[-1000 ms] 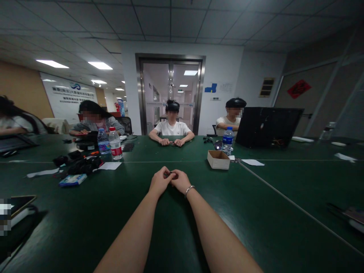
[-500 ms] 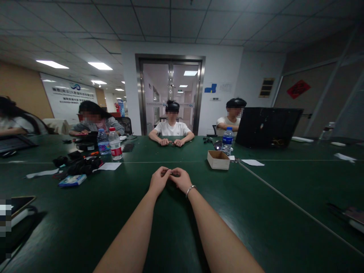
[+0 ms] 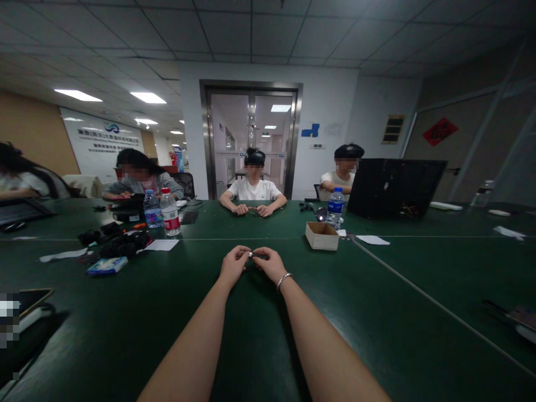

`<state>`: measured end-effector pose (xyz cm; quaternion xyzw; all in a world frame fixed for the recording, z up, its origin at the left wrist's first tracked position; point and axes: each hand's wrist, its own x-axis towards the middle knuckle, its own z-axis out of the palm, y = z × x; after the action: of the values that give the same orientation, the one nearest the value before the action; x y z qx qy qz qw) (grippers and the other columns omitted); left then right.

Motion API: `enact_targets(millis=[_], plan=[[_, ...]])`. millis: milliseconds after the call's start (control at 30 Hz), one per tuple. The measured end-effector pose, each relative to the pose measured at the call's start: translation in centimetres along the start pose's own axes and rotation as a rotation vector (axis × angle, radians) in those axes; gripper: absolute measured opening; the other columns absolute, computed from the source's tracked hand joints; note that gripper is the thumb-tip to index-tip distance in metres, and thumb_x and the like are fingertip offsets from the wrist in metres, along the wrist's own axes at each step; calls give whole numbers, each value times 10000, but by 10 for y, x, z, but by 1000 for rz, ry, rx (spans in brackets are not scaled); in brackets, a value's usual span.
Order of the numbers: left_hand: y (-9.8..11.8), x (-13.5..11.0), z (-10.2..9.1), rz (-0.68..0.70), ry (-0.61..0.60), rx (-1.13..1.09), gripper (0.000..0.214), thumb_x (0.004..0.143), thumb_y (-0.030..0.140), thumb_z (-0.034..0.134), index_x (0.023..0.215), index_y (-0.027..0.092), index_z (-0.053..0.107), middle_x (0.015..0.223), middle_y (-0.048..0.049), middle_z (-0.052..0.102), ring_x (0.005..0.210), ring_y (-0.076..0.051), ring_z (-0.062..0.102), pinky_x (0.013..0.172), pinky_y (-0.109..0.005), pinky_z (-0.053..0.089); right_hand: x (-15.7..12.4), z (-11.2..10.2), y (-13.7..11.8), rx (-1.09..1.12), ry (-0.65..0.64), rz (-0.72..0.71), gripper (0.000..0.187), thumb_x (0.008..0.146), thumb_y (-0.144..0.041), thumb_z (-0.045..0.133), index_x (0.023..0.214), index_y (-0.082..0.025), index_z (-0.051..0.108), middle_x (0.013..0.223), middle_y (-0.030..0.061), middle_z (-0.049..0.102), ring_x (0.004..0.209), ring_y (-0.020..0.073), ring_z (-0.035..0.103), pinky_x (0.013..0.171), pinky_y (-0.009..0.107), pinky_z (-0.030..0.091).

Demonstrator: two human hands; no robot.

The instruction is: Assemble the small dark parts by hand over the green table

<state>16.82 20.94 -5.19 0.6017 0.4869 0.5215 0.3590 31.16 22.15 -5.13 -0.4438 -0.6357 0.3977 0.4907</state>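
Note:
Above the dark green table (image 3: pixel 259 312), my two hands nearly meet at the middle of the view. Between their fingertips is a small dark, narrow piece (image 3: pixel 260 256) with a shiny silver end (image 3: pixel 250 254); it is too small to name. My left hand (image 3: pixel 233 267) is closed in a pinch at the silver end. My right hand (image 3: pixel 270 264), with a silver bangle (image 3: pixel 283 281) at its wrist, pinches the dark part. The fingers cover some of the piece.
An open cardboard box (image 3: pixel 321 237) stands to the right, before a blue-capped water bottle (image 3: pixel 335 207). At left are a red-capped bottle (image 3: pixel 170 213), dark gear (image 3: pixel 121 243) and a blue packet (image 3: pixel 107 266). A person (image 3: pixel 253 190) sits opposite, other people on both sides.
My right hand has drawn slightly to the right, away from my left. The dark piece and its silver end now show between the fingertips.

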Motion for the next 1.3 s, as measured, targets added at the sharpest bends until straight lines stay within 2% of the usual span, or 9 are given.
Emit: enact_targets(millis=[133,367,733,1000,1300], plan=[[-2,1,1,-21,3,13,277,730,389,535,897,176,594,837,-59,606,731,-154,568,487,-181,439,3,-3,5,-89,29,-67,224,632,-173,632,856,-158,638,729,11,611,598,130,554,574,247,476],[1,-1,-1,-27,-29,52,296,693,359,600,919,167,604,841,-65,613,707,-149,564,511,-196,436,5,-6,9,-146,47,-137,267,618,-132,623,881,-169,632,853,22,624,748,155,573,717,291,473],[-6,6,-1,-78,-53,35,278,727,347,558,920,156,619,797,-68,633,696,-153,572,537,-215,422,2,-8,1,-228,66,-147,263,610,-91,619,855,-187,624,826,-7,626,742,142,575,734,281,469],[-6,5,-1,-106,-26,83,335,725,436,544,869,146,630,755,-62,630,651,-144,559,557,-232,422,3,-7,5,-223,66,-129,274,601,-96,606,858,-190,621,839,-6,620,746,146,572,699,271,469],[-5,3,-2,-72,-59,119,352,742,457,494,833,143,624,724,-57,621,634,-141,551,548,-229,417,2,-7,4,-226,57,-124,259,605,-103,598,851,-184,616,842,-2,613,740,145,566,694,275,466]])
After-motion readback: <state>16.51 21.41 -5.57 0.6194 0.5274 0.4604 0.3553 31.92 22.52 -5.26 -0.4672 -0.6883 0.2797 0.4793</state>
